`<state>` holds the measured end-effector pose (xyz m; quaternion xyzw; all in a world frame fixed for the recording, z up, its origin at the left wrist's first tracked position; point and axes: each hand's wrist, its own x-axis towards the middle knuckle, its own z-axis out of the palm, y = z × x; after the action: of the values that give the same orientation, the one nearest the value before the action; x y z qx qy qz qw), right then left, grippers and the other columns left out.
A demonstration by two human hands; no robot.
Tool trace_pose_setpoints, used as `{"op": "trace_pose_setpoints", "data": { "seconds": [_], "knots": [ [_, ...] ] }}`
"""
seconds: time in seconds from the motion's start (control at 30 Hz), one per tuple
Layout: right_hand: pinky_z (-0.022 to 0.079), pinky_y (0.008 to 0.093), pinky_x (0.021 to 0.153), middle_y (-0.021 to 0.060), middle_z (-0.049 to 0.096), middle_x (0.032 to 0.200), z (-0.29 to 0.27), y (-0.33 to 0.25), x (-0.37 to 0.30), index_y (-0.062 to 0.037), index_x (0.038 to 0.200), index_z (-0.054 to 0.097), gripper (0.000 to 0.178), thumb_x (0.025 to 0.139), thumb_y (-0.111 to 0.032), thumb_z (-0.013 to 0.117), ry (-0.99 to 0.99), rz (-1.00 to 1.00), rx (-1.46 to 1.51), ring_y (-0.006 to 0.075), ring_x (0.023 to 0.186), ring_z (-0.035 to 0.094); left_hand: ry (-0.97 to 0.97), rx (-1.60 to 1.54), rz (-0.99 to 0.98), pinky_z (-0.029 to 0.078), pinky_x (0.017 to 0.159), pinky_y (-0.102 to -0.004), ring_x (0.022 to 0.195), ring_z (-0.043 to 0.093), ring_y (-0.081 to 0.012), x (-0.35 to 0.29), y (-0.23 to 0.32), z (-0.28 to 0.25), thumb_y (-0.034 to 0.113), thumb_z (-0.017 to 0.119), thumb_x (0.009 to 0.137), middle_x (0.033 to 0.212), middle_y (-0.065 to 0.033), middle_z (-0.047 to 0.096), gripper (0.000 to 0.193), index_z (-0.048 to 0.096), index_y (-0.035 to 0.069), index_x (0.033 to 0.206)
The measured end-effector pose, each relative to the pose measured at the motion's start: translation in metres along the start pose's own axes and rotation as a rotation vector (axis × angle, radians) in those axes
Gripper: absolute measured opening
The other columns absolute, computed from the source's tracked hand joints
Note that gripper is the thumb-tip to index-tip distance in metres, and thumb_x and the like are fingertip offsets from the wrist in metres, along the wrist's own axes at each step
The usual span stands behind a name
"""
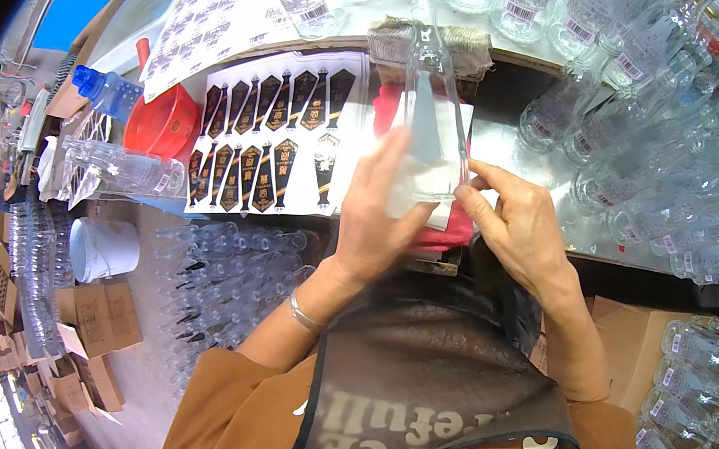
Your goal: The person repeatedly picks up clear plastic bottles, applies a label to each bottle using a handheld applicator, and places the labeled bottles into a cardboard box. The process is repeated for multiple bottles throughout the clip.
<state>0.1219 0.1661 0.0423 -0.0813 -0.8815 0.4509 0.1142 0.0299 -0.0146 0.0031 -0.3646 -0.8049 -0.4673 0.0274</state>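
Note:
A clear glass bottle (438, 133) lies in front of me, its neck on a cloth-wrapped block (467, 51) and its base toward me. My right hand (517, 228) grips the base edge between thumb and fingers. Along the bottle's left side is my left hand (371, 212), blurred, with fingers stretched out and thumb apart near the base; whether it touches the glass is hard to tell. Under the bottle are a white sheet and a red cloth (444, 233). To the left lies a sheet of dark, pointed labels (275, 128), with one place at its right side looking paler.
Labelled glass bottles (523, 3) line the far edge, and many more (667, 173) crowd the right of the table. A red container (164, 123) and a blue-capped bottle (104, 91) stand left. Below are more bottles (227, 268), a white bucket (103, 250) and cartons (627, 344).

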Motion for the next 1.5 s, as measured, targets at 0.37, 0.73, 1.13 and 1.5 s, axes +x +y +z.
{"op": "trace_pose_setpoints", "data": {
  "seconds": [0.37, 0.73, 1.13, 1.5],
  "knots": [
    [0.044, 0.0306, 0.051, 0.0124, 0.072, 0.088, 0.015, 0.002, -0.002, 0.0028, 0.120, 0.065, 0.036, 0.089, -0.014, 0.072, 0.095, -0.055, -0.051, 0.0139, 0.050, 0.051, 0.003, -0.008, 0.040, 0.051, 0.100, -0.0378, 0.125, 0.057, -0.0307, -0.004, -0.009, 0.000, 0.002, 0.076, 0.079, 0.146, -0.0192, 0.047, 0.084, 0.037, 0.004, 0.153],
    [0.043, 0.0225, 0.055, 0.0070, 0.071, 0.085, -0.014, 0.034, -0.030, 0.0029, 0.122, 0.065, 0.034, 0.092, -0.012, 0.069, 0.173, 0.257, 0.055, 0.0050, 0.061, 0.057, 0.437, 0.257, -0.073, 0.045, 0.104, -0.0387, 0.118, 0.059, -0.0284, 0.045, -0.092, -0.118, 0.015, 0.074, 0.089, 0.131, -0.0198, 0.060, 0.059, 0.050, -0.004, 0.140],
    [0.043, 0.0211, 0.060, 0.0068, 0.072, 0.088, -0.010, 0.033, -0.019, 0.0045, 0.120, 0.065, 0.030, 0.095, -0.013, 0.064, 0.129, 0.297, -0.048, 0.0060, 0.070, 0.059, 0.438, 0.766, -0.190, 0.023, 0.114, -0.0620, 0.142, 0.037, -0.0398, 0.143, -0.200, -0.173, 0.051, 0.059, 0.095, 0.150, -0.0261, 0.043, 0.074, 0.047, -0.003, 0.143],
    [0.038, 0.0229, 0.054, 0.0036, 0.069, 0.082, -0.003, 0.034, -0.014, 0.0026, 0.114, 0.069, 0.027, 0.093, -0.014, 0.068, 0.170, 0.207, -0.094, 0.0046, 0.059, 0.048, 0.224, 0.856, -0.157, 0.019, 0.117, -0.0621, 0.144, 0.037, -0.0352, 0.138, -0.193, -0.181, 0.054, 0.059, 0.094, 0.147, -0.0167, 0.052, 0.071, 0.053, 0.001, 0.141]
  ]
}}
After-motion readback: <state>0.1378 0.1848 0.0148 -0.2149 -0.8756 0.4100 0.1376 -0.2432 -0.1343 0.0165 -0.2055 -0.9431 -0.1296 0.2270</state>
